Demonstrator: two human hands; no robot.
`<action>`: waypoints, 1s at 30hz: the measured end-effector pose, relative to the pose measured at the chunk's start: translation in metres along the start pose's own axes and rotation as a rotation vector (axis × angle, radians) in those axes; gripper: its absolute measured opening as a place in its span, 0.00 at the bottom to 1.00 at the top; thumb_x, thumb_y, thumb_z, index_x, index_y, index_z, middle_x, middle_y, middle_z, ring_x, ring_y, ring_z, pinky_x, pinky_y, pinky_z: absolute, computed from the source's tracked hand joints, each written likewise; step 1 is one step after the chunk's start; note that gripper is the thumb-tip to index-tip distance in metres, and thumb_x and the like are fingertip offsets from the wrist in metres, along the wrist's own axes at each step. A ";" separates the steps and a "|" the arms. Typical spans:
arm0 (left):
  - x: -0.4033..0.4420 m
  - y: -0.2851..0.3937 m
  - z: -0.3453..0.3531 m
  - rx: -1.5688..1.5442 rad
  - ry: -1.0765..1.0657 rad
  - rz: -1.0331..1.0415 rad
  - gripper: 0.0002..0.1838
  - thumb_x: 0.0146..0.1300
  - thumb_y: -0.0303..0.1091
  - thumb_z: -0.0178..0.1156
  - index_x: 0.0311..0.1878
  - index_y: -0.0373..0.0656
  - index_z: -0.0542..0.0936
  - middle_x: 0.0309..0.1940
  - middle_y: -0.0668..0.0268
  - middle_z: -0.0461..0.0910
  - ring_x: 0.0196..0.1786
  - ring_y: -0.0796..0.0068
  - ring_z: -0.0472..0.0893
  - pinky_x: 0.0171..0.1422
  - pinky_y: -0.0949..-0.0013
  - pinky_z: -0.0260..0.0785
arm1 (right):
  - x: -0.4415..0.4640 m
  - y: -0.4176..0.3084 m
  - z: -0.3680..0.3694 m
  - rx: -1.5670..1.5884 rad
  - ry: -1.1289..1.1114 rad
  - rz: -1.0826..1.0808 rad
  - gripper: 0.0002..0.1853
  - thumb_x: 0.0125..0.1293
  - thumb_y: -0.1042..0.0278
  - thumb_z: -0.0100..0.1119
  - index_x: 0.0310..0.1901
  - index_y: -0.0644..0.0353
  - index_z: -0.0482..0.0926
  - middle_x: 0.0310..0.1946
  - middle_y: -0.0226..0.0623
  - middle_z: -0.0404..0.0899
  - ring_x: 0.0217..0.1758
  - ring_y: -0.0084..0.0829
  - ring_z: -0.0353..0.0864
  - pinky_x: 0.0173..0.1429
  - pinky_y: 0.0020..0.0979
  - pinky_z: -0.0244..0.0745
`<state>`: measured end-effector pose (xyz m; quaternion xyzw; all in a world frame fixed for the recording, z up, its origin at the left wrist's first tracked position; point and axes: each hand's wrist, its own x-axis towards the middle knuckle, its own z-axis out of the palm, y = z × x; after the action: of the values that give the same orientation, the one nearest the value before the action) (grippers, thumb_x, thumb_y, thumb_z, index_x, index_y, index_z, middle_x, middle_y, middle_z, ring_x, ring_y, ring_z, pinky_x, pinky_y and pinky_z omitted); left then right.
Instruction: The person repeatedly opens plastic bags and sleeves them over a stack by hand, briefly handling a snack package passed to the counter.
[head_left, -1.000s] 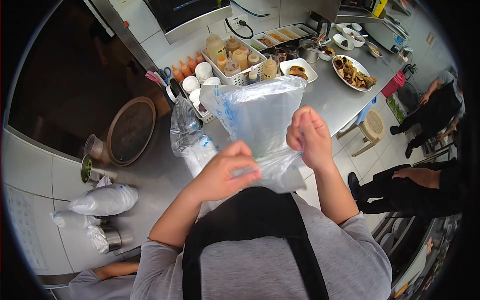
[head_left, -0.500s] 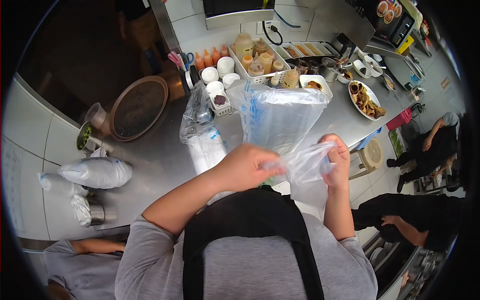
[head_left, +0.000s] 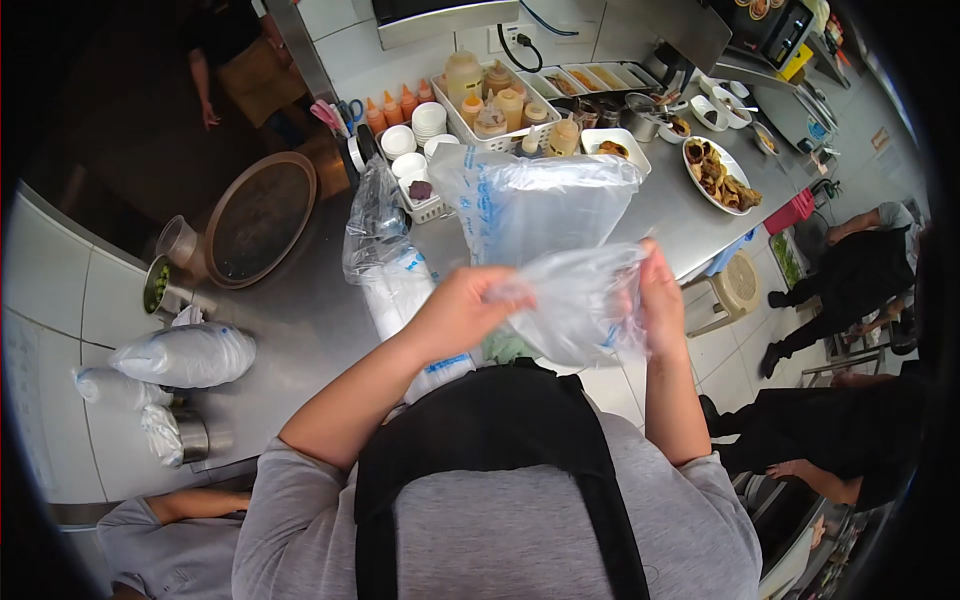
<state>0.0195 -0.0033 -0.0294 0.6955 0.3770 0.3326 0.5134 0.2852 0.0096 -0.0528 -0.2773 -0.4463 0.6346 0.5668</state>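
A clear plastic bag (head_left: 575,300) is stretched between my two hands, above the near edge of the steel counter. My left hand (head_left: 475,310) is closed on one side of it, slightly blurred. On the opposite side, my right hand (head_left: 660,297) grips the plastic with its fingers pointing up. Just beyond the bag lies a stack of clear plastic bags (head_left: 540,205) with blue print. Left of that stack, a white roll (head_left: 395,290) with blue marks sits in clear wrapping, partly behind my left forearm. A pale green thing (head_left: 508,346) shows below the held bag.
Squeeze bottles (head_left: 490,100) fill a white basket at the back, near white cups (head_left: 430,120). A plate of food (head_left: 720,175) stands right. A round brown tray (head_left: 262,220) and filled plastic bags (head_left: 185,352) are left. Co-workers (head_left: 850,260) stand right, others left.
The bag looks wider and puffed out between my hands, which have risen slightly. The view has shifted a little, and a person beyond the counter at upper left shows more.
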 end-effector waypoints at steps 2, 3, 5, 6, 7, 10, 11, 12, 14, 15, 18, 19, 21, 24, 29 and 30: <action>0.002 -0.017 -0.003 -0.503 0.171 -0.021 0.12 0.69 0.33 0.55 0.52 0.39 0.77 0.40 0.69 0.81 0.45 0.82 0.77 0.52 0.75 0.69 | -0.001 -0.002 -0.007 -0.384 -0.429 -0.006 0.15 0.70 0.57 0.57 0.48 0.59 0.76 0.38 0.25 0.78 0.38 0.16 0.74 0.45 0.24 0.72; 0.001 -0.016 -0.004 -0.504 0.169 -0.024 0.12 0.69 0.33 0.55 0.52 0.39 0.77 0.40 0.69 0.81 0.45 0.82 0.77 0.52 0.75 0.69 | -0.001 -0.003 -0.006 -0.383 -0.426 -0.003 0.15 0.70 0.57 0.57 0.48 0.59 0.76 0.38 0.25 0.78 0.38 0.16 0.74 0.45 0.24 0.72; -0.001 -0.012 -0.006 -0.889 0.243 -0.134 0.15 0.71 0.34 0.53 0.56 0.39 0.74 0.39 0.69 0.80 0.45 0.81 0.78 0.52 0.75 0.70 | -0.002 -0.002 -0.005 -0.731 -0.708 0.436 0.16 0.67 0.57 0.61 0.47 0.60 0.79 0.38 0.26 0.80 0.37 0.16 0.75 0.45 0.23 0.72; -0.003 -0.019 -0.008 -0.891 0.242 -0.136 0.15 0.71 0.34 0.53 0.56 0.39 0.74 0.39 0.69 0.80 0.45 0.81 0.78 0.52 0.75 0.70 | -0.004 0.011 -0.014 -0.547 -0.540 0.352 0.15 0.66 0.60 0.62 0.46 0.62 0.80 0.37 0.27 0.82 0.37 0.18 0.78 0.45 0.24 0.74; -0.005 -0.033 -0.011 -0.890 0.180 -0.130 0.15 0.71 0.35 0.53 0.56 0.39 0.74 0.39 0.69 0.80 0.44 0.81 0.78 0.51 0.76 0.70 | -0.003 0.017 -0.019 -0.545 -0.539 0.356 0.15 0.66 0.60 0.62 0.46 0.62 0.80 0.37 0.27 0.82 0.37 0.18 0.78 0.45 0.24 0.74; -0.010 -0.045 -0.010 -0.887 0.056 -0.124 0.15 0.71 0.35 0.53 0.56 0.39 0.73 0.39 0.70 0.80 0.42 0.82 0.78 0.51 0.77 0.70 | 0.006 0.020 -0.021 0.075 -0.069 0.267 0.14 0.70 0.61 0.56 0.48 0.64 0.77 0.37 0.33 0.82 0.38 0.25 0.82 0.44 0.25 0.77; -0.009 -0.043 -0.005 -0.483 -0.024 -0.118 0.14 0.71 0.36 0.53 0.55 0.39 0.74 0.38 0.71 0.80 0.41 0.83 0.78 0.50 0.77 0.70 | 0.006 0.024 -0.019 0.078 -0.067 0.269 0.14 0.70 0.61 0.56 0.48 0.64 0.77 0.37 0.33 0.82 0.38 0.25 0.82 0.44 0.25 0.77; -0.009 -0.039 -0.002 -0.079 -0.102 -0.108 0.14 0.71 0.36 0.53 0.54 0.39 0.75 0.37 0.71 0.79 0.40 0.84 0.77 0.49 0.77 0.70 | 0.007 0.030 -0.019 0.167 -0.039 0.283 0.15 0.70 0.60 0.55 0.49 0.64 0.76 0.37 0.35 0.82 0.37 0.26 0.82 0.43 0.25 0.77; -0.011 -0.057 0.000 -0.301 0.002 -0.144 0.13 0.71 0.37 0.53 0.52 0.40 0.75 0.35 0.72 0.78 0.38 0.84 0.77 0.48 0.76 0.70 | 0.005 0.063 -0.053 0.439 -0.164 0.338 0.20 0.69 0.56 0.57 0.53 0.64 0.74 0.38 0.35 0.81 0.35 0.23 0.80 0.42 0.25 0.76; -0.011 -0.064 0.000 -0.522 0.112 -0.175 0.13 0.72 0.39 0.53 0.50 0.41 0.76 0.33 0.73 0.77 0.36 0.84 0.76 0.47 0.76 0.71 | 0.001 0.060 -0.048 0.441 -0.157 0.335 0.20 0.69 0.56 0.57 0.53 0.64 0.74 0.38 0.35 0.81 0.35 0.23 0.80 0.42 0.25 0.76; -0.009 -0.055 0.001 -0.918 0.212 -0.242 0.14 0.72 0.43 0.52 0.47 0.42 0.75 0.30 0.74 0.75 0.33 0.82 0.75 0.45 0.75 0.71 | -0.007 0.038 -0.021 -0.269 -0.617 0.380 0.23 0.60 0.59 0.68 0.52 0.63 0.76 0.38 0.26 0.80 0.36 0.16 0.77 0.44 0.23 0.75; -0.010 -0.059 0.004 -0.919 0.206 -0.247 0.14 0.72 0.43 0.52 0.47 0.42 0.75 0.30 0.74 0.75 0.33 0.82 0.75 0.45 0.75 0.71 | -0.004 0.033 -0.022 -0.267 -0.610 0.382 0.23 0.60 0.59 0.68 0.52 0.63 0.76 0.38 0.26 0.80 0.36 0.16 0.77 0.44 0.23 0.75; -0.013 -0.066 0.013 -0.844 0.201 -0.380 0.17 0.74 0.45 0.47 0.53 0.41 0.73 0.37 0.68 0.78 0.39 0.78 0.78 0.49 0.68 0.73 | -0.001 0.027 -0.027 -0.460 -0.304 0.526 0.16 0.60 0.70 0.65 0.50 0.61 0.77 0.37 0.25 0.80 0.37 0.16 0.77 0.45 0.21 0.73; -0.013 -0.061 0.021 -0.523 0.066 -0.205 0.19 0.72 0.41 0.51 0.58 0.38 0.71 0.43 0.66 0.77 0.40 0.79 0.77 0.48 0.72 0.73 | 0.009 0.039 -0.035 -0.231 0.040 0.288 0.10 0.60 0.81 0.54 0.43 0.59 0.77 0.34 0.25 0.79 0.36 0.16 0.76 0.43 0.20 0.71; -0.008 -0.062 0.023 -0.055 0.048 -0.186 0.18 0.65 0.28 0.56 0.58 0.36 0.72 0.43 0.64 0.79 0.44 0.78 0.78 0.47 0.73 0.72 | -0.002 0.025 -0.016 -0.066 0.079 0.319 0.13 0.58 0.84 0.50 0.44 0.58 0.74 0.33 0.25 0.76 0.35 0.16 0.73 0.39 0.20 0.69; -0.006 -0.068 0.016 -0.308 0.121 -0.310 0.18 0.64 0.27 0.55 0.58 0.35 0.72 0.47 0.62 0.78 0.47 0.76 0.78 0.50 0.71 0.72 | -0.005 0.025 -0.017 -0.065 0.076 0.320 0.13 0.58 0.84 0.50 0.44 0.58 0.74 0.33 0.25 0.76 0.35 0.16 0.73 0.39 0.20 0.69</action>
<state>0.0181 -0.0031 -0.0993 0.5214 0.4544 0.3444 0.6348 0.2893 0.0103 -0.0835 -0.3867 -0.3949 0.6910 0.4658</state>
